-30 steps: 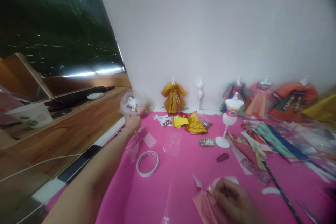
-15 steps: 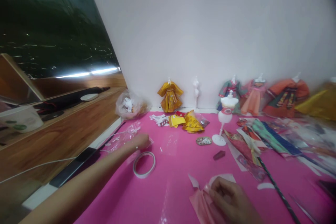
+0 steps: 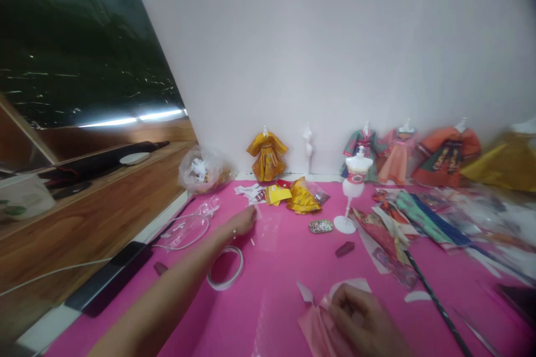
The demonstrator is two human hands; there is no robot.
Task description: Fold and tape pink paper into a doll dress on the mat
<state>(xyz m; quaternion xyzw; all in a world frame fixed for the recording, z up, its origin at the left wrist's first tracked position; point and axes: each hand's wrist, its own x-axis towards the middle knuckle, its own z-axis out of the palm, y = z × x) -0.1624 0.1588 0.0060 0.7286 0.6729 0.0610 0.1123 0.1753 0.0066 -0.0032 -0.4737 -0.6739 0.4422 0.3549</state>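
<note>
Mid-frame: my left hand (image 3: 245,221), now off the bag (image 3: 206,170), nears white strips (image 3: 258,212), grip unclear | Lower centre: right hand (image 3: 363,313) alone pinches cloth (image 3: 312,326)

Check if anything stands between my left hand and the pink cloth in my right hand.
Nothing visible stands upright between your left hand and the pink cloth in your right hand. A clear packet lies flat beside the left hand; the tape roll sits off to one side.

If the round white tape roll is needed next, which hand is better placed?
Probably the left hand: it is closer to the round white tape roll, while the right hand pinches gathered pink fabric.
</note>
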